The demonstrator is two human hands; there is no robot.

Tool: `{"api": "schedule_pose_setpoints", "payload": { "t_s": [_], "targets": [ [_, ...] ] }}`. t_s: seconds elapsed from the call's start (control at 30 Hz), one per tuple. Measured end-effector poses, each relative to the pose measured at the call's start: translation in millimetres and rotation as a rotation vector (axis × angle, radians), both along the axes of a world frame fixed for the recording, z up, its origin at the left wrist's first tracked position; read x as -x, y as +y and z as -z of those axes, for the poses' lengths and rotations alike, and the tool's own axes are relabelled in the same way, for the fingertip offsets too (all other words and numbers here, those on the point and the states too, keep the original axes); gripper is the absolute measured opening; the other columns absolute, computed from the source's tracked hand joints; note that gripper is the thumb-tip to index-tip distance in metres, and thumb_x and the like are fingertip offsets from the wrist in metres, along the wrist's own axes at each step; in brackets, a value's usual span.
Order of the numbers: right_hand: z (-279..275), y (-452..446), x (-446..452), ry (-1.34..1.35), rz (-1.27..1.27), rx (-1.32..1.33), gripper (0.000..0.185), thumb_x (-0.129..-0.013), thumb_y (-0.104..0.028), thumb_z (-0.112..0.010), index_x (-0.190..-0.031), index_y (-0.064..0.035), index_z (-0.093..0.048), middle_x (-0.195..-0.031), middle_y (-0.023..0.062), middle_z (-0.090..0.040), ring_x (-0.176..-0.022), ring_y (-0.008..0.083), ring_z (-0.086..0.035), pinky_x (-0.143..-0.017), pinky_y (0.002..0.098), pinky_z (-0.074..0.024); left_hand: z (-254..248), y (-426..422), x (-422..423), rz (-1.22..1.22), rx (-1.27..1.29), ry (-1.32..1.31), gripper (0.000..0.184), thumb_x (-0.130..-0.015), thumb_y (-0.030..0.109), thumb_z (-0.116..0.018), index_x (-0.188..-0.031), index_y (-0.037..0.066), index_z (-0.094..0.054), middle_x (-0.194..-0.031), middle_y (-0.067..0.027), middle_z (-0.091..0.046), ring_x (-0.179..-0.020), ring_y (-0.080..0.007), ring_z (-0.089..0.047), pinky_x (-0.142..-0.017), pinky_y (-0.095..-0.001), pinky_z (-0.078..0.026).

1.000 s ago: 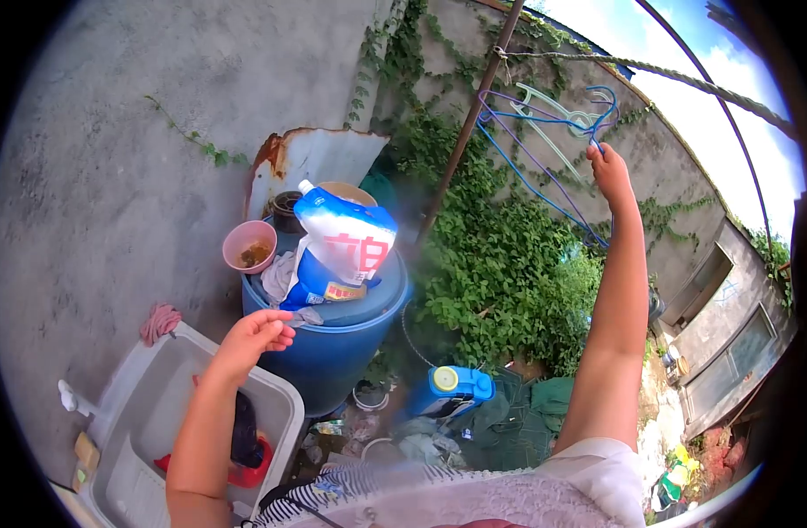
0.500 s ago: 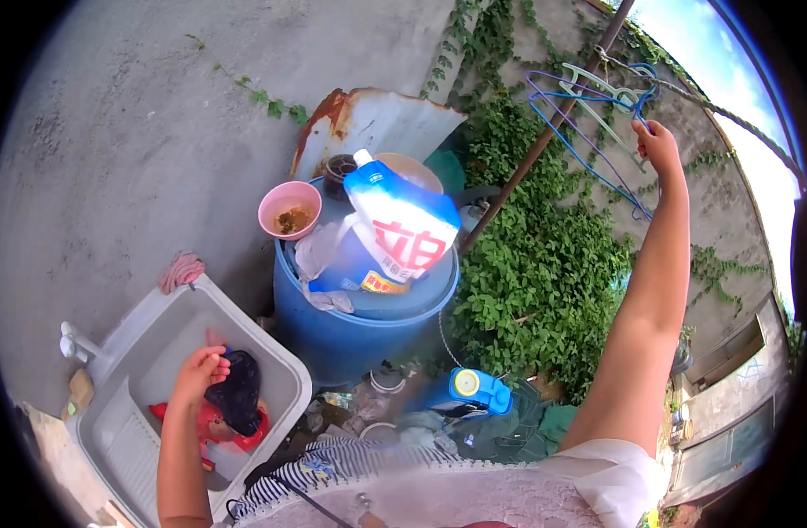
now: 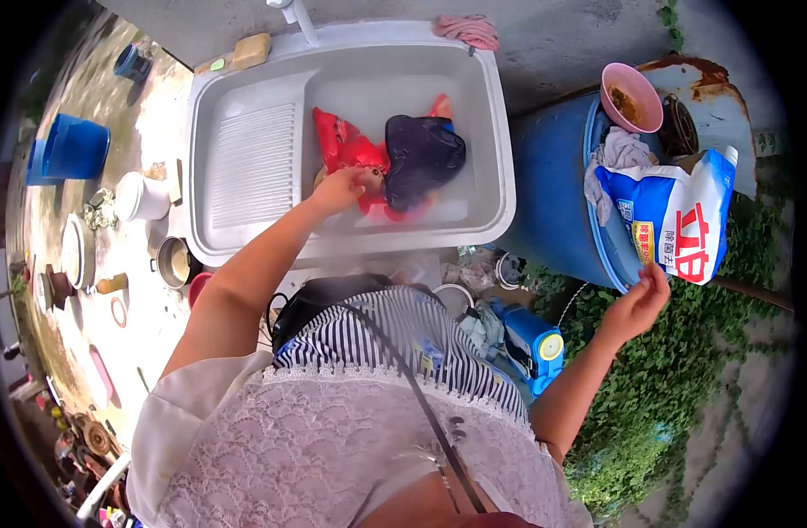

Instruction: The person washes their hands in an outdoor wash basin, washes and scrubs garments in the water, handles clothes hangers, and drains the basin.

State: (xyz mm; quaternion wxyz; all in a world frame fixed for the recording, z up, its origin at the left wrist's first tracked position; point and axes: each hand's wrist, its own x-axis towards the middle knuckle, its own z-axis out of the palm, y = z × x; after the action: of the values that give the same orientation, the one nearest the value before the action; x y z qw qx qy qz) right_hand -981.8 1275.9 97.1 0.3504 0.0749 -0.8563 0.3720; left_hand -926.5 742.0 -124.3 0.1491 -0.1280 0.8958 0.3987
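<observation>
My left hand (image 3: pixel 340 191) reaches over the sink (image 3: pixel 500 176), its fingers loosely stretched out beside the red wet cloth (image 3: pixel 342 145). Whether the fingertips touch the cloth I cannot tell. Right of that hand a dark, nearly black cloth (image 3: pixel 423 158) lies bunched in cloudy water, partly over the red one. My right hand (image 3: pixel 636 305) is in the air with fingers bent and apart, holding nothing visible. Just above its fingertips is a blue and white detergent bag (image 3: pixel 685 211), resting on a blue barrel (image 3: pixel 553 189).
A pink bowl (image 3: pixel 632 97) with brown contents sits on the barrel. A pink rag (image 3: pixel 467 32) hangs on the sink's back corner, near the tap (image 3: pixel 302 22). A blue sprayer tank (image 3: pixel 531 348) stands below the barrel. Buckets and a pot (image 3: pixel 173 262) stand at left.
The view has swung left to the sink, and the hangers are out of sight. My right hand has come down from the hangers without one. My left hand is now lower, by the red cloth.
</observation>
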Motion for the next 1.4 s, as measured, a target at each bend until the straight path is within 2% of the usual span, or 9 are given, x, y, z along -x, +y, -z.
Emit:
{"api": "schedule_pose_setpoints", "payload": {
  "t_s": [0.3, 0.5, 0.67, 0.8, 0.87, 1.0, 1.07, 1.27, 1.4],
  "targets": [
    [234.1, -252.5, 77.7, -0.78, -1.046, -0.598, 0.061, -0.095, -0.015, -0.072, -0.153, -0.0154, -0.053, -0.164, 0.0115, -0.046, -0.148, 0.0372, -0.045, -0.121, 0.0476, -0.0397, 54.3, 0.1, -3.0, 0.35, 0.291, -0.038, 0.09, -0.091, 0.035, -0.077, -0.162, 0.002, -0.034, -0.165, -0.0286, -0.037, -0.153, -0.0456, -0.036, -0.124, -0.0504, -0.035],
    [322.7, -361.6, 109.5, -1.224, -0.344, -0.948, 0.065, -0.106, -0.025, -0.053, -0.167, -0.031, -0.031, -0.18, -0.0015, -0.008, -0.163, 0.0322, -0.017, -0.119, 0.075, -0.0269, 60.1, 33.3, 4.9, 0.355, 0.208, -0.295, 0.086, -0.096, 0.056, -0.068, -0.164, 0.015, -0.037, -0.172, -0.0161, -0.032, -0.159, -0.0538, -0.014, -0.13, -0.0562, -0.024],
    [287.4, -329.9, 124.2, -0.879, -0.813, -1.135, 0.051, -0.096, -0.028, -0.071, -0.145, -0.0264, -0.059, -0.154, 0.0037, -0.053, -0.148, 0.0304, -0.045, -0.112, 0.0604, -0.0468, 96.0, 17.6, -12.0, 0.44, 0.146, -0.198, 0.071, -0.099, 0.051, -0.066, -0.158, 0.016, -0.05, -0.159, -0.0124, -0.052, -0.154, -0.0461, -0.033, -0.118, -0.0549, -0.044],
    [327.8, -334.1, 152.0, -1.216, -0.522, -0.814, 0.06, -0.088, -0.029, -0.082, -0.139, -0.0058, -0.062, -0.139, 0.0213, -0.065, -0.127, 0.0408, -0.063, -0.108, 0.0468, -0.0511, 63.5, 1.8, -10.7, -0.062, -0.408, -0.212, 0.064, -0.104, 0.055, -0.06, -0.15, 0.011, -0.057, -0.146, -0.0106, -0.063, -0.14, -0.0387, -0.053, -0.113, -0.0497, -0.048],
    [290.5, -349.5, 132.0, -0.961, -0.788, -0.608, 0.044, -0.092, -0.028, -0.075, -0.124, 0.0019, -0.065, -0.12, 0.0256, -0.072, -0.112, 0.0445, -0.069, -0.095, 0.0506, -0.0553, 35.3, 1.2, 4.2, -0.414, -0.792, -0.369, 0.064, -0.106, 0.058, -0.056, -0.147, 0.008, -0.058, -0.141, -0.0113, -0.066, -0.132, -0.0363, -0.06, -0.111, -0.0489, -0.049],
    [159.8, -391.9, 77.2, -1.195, -1.13, -0.121, 0.027, -0.096, -0.024, -0.075, -0.106, -0.0009, -0.065, -0.104, 0.0087, -0.07, -0.095, 0.021, -0.067, -0.086, 0.0362, -0.0523, -7.7, -4.8, 21.2, -1.038, -1.638, -0.383, 0.065, -0.108, 0.061, -0.05, -0.141, 0.006, -0.061, -0.134, -0.0134, -0.066, -0.126, -0.0298, -0.061, -0.103, -0.0491, -0.053],
    [133.4, -417.5, 64.9, -1.248, -1.289, 0.081, 0.023, -0.099, -0.022, -0.074, -0.104, -0.0015, -0.065, -0.099, 0.0027, -0.068, -0.092, 0.0125, -0.063, -0.084, 0.0316, -0.0508, -15.1, -21.5, 17.2, -1.108, -1.638, -0.248, 0.058, -0.108, 0.057, -0.051, -0.134, 0.005, -0.063, -0.13, -0.0135, -0.068, -0.121, -0.0291, -0.064, -0.1, -0.0497, -0.055],
    [192.8, -533.0, 65.7, -0.912, -1.414, 0.306, 0.02, -0.101, -0.021, -0.071, -0.109, -0.0035, -0.07, -0.116, 0.0088, -0.067, -0.111, 0.0207, -0.064, -0.096, 0.0342, -0.0494, -53.9, -129.6, -44.1, -1.146, -0.862, 0.191, 0.033, -0.103, 0.014, -0.061, -0.133, 0.0, -0.066, -0.12, -0.0107, -0.072, -0.107, -0.0197, -0.07, -0.093, -0.0339, -0.058],
    [267.0, -622.7, 30.4, -0.393, -1.071, -0.34, 0.032, -0.103, -0.039, -0.062, -0.126, -0.0192, -0.074, -0.154, 0.0217, -0.055, -0.143, 0.0422, -0.049, -0.119, 0.0545, -0.037, -7.4, -172.6, -66.3, -0.776, 0.265, 0.242, 0.026, -0.103, 0.02, -0.061, -0.122, 0.008, -0.073, -0.116, -0.0144, -0.073, -0.116, -0.0289, -0.063, -0.107, -0.043, -0.043]
  ]
}}
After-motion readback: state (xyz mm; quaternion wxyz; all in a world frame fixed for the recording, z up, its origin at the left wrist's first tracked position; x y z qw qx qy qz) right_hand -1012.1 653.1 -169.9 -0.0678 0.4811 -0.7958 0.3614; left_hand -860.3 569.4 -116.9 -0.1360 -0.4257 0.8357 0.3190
